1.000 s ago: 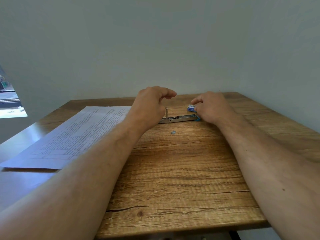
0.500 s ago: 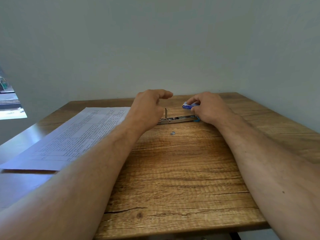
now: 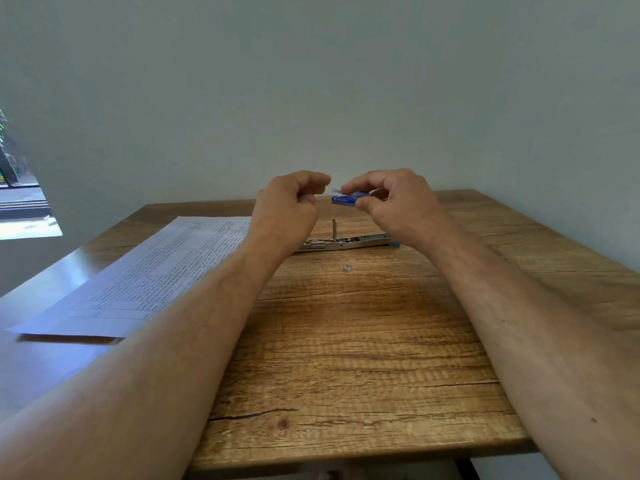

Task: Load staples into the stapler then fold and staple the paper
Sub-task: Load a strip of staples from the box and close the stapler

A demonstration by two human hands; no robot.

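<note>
Staple box [image 3: 344, 198] between both raised hands.

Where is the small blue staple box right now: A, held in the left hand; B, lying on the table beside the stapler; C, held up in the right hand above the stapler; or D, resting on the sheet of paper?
C: the right hand pinches the blue staple box in the air above the opened stapler, while the left hand is close beside it.
</note>
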